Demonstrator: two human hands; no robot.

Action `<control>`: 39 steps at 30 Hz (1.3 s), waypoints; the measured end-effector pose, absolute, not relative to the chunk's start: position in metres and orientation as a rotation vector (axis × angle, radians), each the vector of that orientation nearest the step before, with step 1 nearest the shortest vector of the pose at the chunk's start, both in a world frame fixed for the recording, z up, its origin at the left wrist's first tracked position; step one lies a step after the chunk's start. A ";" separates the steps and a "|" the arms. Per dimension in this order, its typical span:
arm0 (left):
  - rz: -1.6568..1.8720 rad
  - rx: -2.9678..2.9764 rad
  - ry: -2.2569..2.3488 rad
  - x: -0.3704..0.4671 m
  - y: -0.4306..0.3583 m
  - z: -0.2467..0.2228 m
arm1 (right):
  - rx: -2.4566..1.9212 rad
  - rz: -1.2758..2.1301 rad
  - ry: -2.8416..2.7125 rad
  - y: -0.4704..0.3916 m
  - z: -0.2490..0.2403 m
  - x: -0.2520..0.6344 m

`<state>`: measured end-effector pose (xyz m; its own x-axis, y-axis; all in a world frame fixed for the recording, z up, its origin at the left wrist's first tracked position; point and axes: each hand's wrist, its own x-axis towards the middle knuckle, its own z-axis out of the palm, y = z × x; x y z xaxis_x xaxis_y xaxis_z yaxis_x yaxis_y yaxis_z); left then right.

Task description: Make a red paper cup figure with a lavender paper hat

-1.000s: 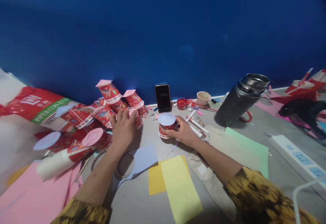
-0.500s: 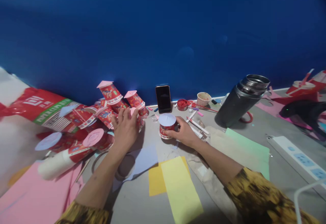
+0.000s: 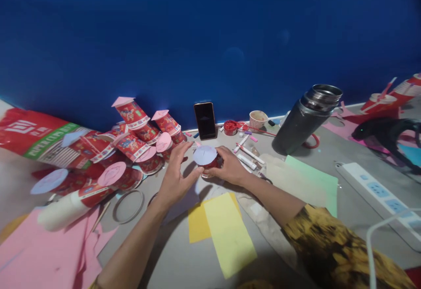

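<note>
An upside-down red printed paper cup (image 3: 213,163) stands on the table in front of me, capped by a pale blue paper disc (image 3: 205,155). My right hand (image 3: 231,166) is closed round the cup's right side, thumb across its front. On the other side is my left hand (image 3: 179,173), its fingers spread and curved, the thumb tip close to the cup's lower left; whether it touches cannot be made out. Just left of that hand, similar red cups (image 3: 149,159) with pink paper tops are grouped together, some stacked or leaning.
A phone (image 3: 205,121) leans against the blue wall. Yellow paper (image 3: 228,236) lies in front of the hands, pink paper (image 3: 42,254) at left. Right of centre are markers (image 3: 246,162), a dark open flask (image 3: 305,120), green paper (image 3: 309,183) and a power strip (image 3: 378,192). A tape ring (image 3: 128,207) lies left.
My left hand has moved right, away from the pink-topped cups, to beside the blue-topped cup. My right hand keeps its hold. The whole view has shifted slightly.
</note>
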<state>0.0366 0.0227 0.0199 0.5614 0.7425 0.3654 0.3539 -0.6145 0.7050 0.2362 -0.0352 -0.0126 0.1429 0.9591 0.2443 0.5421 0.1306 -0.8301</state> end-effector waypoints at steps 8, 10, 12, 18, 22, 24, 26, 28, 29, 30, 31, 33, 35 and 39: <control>0.866 2.235 0.832 0.046 0.019 0.011 | -1.530 0.485 -1.705 -0.036 -0.019 0.233; 0.908 2.083 0.866 0.045 0.020 0.008 | -1.517 0.482 -1.722 -0.037 -0.019 0.233; 0.941 1.949 0.895 0.044 0.021 0.006 | -1.509 0.490 -1.749 -0.038 -0.018 0.233; 0.965 1.913 0.937 0.043 0.022 0.002 | -1.537 0.513 -1.800 -0.039 -0.018 0.234; 1.018 1.951 0.941 0.046 0.021 0.000 | -1.539 0.523 -1.805 -0.038 -0.019 0.235; 1.048 1.988 0.927 0.049 0.020 0.000 | -1.532 0.519 -1.817 -0.038 -0.020 0.235; 1.069 2.034 0.912 0.052 0.019 0.001 | -1.528 0.508 -1.827 -0.038 -0.021 0.235; 1.080 2.080 0.907 0.055 0.018 0.002 | -1.530 0.493 -1.833 -0.038 -0.022 0.235; 1.083 2.104 0.905 0.056 0.018 0.002 | -1.531 0.485 -1.837 -0.038 -0.023 0.234; 1.086 2.127 0.902 0.057 0.017 0.002 | -1.532 0.477 -1.842 -0.038 -0.024 0.234; 1.086 2.151 0.897 0.057 0.017 0.001 | -1.533 0.470 -1.846 -0.038 -0.024 0.234; 1.083 2.196 0.884 0.058 0.016 0.001 | -1.531 0.462 -1.858 -0.038 -0.025 0.234; 1.077 2.236 0.866 0.059 0.016 0.000 | -1.530 0.459 -1.865 -0.038 -0.024 0.234; 1.075 2.304 0.824 0.061 0.016 -0.001 | -1.523 0.447 -1.891 -0.037 -0.024 0.234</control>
<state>0.0610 0.0156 -0.0015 0.5145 0.6844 0.5166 0.3210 -0.7124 0.6241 0.2338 -0.0368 -0.0238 -0.1042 0.9549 0.2782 0.7294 0.2635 -0.6313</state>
